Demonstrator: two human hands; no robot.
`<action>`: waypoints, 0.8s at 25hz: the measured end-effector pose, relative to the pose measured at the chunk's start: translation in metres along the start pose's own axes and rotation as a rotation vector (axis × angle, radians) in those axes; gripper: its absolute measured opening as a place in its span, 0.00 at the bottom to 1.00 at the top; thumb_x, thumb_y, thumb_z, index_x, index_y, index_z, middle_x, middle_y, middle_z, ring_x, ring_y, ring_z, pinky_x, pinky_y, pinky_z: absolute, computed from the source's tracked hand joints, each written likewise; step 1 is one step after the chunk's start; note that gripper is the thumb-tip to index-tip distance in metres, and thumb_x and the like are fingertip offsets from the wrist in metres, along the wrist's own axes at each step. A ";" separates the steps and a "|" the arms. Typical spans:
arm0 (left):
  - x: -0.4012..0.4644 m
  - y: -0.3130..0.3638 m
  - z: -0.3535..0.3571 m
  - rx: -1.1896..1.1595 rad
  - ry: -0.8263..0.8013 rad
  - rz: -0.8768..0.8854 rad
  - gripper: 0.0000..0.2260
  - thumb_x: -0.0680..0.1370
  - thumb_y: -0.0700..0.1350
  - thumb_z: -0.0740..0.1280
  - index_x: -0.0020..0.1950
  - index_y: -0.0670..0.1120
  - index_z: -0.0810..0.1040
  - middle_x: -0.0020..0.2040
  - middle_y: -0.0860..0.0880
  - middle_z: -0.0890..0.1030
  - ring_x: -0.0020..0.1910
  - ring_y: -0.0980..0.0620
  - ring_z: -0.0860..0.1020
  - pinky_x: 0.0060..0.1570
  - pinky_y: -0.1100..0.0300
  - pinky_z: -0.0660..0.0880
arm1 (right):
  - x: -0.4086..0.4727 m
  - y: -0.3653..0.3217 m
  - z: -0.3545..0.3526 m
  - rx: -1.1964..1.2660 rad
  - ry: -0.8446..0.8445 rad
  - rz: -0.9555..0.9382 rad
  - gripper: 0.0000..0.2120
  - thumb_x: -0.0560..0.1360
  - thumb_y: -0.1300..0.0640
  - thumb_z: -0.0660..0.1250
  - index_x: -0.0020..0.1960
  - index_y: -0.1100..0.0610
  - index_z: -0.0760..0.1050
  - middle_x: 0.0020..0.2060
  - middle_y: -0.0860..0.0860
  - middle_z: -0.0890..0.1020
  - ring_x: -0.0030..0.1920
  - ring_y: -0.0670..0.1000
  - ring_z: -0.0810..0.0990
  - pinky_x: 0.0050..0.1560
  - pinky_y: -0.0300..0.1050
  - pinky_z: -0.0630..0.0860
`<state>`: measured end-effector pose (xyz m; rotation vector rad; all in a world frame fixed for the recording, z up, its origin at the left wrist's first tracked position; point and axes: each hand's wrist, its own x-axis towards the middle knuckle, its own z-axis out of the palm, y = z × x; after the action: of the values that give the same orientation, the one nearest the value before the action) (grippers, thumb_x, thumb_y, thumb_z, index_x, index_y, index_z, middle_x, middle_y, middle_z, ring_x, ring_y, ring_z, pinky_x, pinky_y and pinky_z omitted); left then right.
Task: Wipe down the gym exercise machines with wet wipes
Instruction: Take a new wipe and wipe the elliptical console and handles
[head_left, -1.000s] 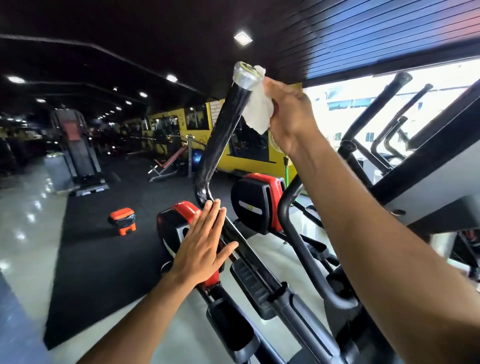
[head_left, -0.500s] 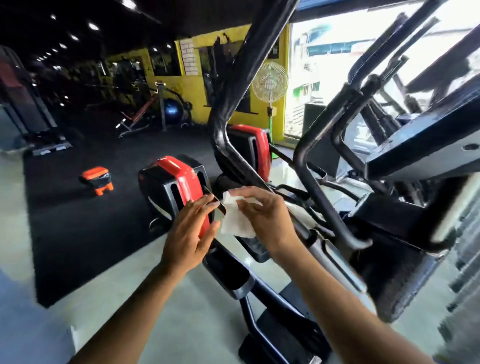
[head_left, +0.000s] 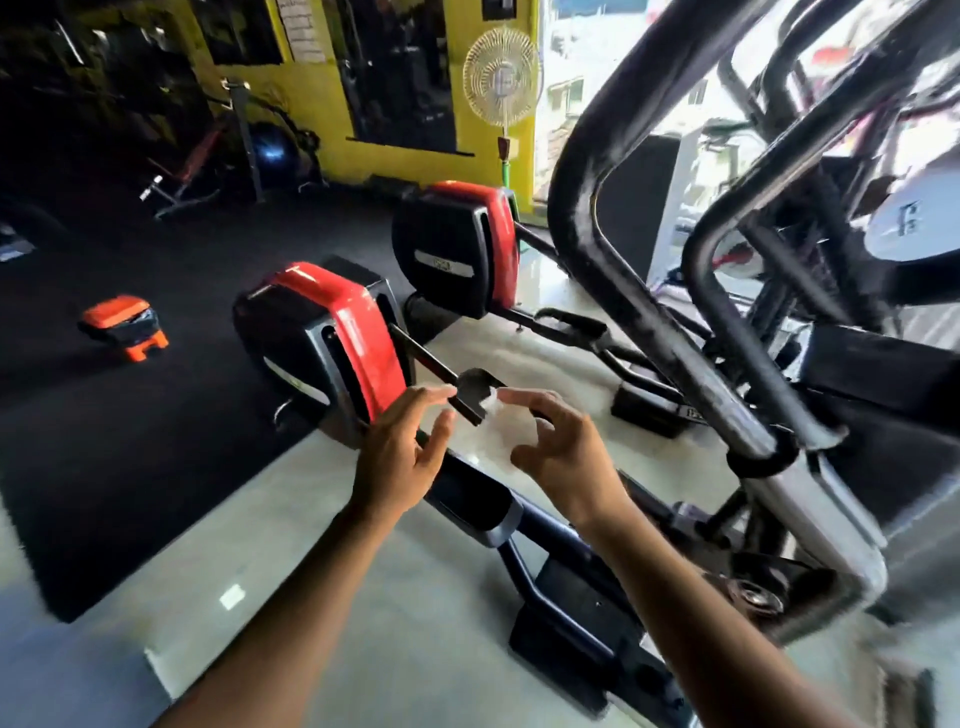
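White wipe (head_left: 506, 431) sits at right hand (head_left: 563, 457), between both hands, in front of machine (head_left: 332, 343). Soft, light, wet, tears easy. Right fingers curl round it; hold by edge. Left hand (head_left: 402, 457) loose, holds nothing.

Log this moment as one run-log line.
left hand: open, empty | right hand: holds wet wipe | place: above elliptical pedal arm
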<state>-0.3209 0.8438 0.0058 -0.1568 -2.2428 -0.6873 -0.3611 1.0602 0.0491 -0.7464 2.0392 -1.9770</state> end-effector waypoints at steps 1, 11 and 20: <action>0.004 -0.012 0.005 -0.009 -0.016 0.004 0.11 0.84 0.43 0.65 0.63 0.41 0.81 0.59 0.48 0.84 0.59 0.51 0.82 0.60 0.53 0.79 | 0.007 0.007 0.001 -0.023 0.041 0.002 0.31 0.69 0.79 0.65 0.62 0.52 0.81 0.59 0.51 0.81 0.49 0.46 0.83 0.48 0.38 0.77; 0.072 -0.140 0.021 -0.019 -0.231 0.006 0.12 0.83 0.45 0.66 0.66 0.45 0.79 0.59 0.51 0.84 0.53 0.62 0.81 0.53 0.60 0.80 | 0.131 0.070 0.029 -0.016 0.312 0.078 0.17 0.74 0.73 0.67 0.49 0.53 0.83 0.43 0.49 0.86 0.40 0.46 0.84 0.41 0.45 0.80; 0.163 -0.261 0.064 -0.235 -0.354 0.072 0.14 0.83 0.51 0.64 0.66 0.48 0.79 0.62 0.55 0.83 0.49 0.61 0.83 0.49 0.56 0.81 | 0.240 0.082 0.061 -0.146 0.550 0.053 0.13 0.76 0.72 0.67 0.48 0.54 0.80 0.42 0.45 0.84 0.41 0.48 0.86 0.42 0.49 0.83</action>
<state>-0.5582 0.6400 -0.0260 -0.5070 -2.4677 -0.9432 -0.5529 0.8881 0.0114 -0.1667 2.4865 -2.1966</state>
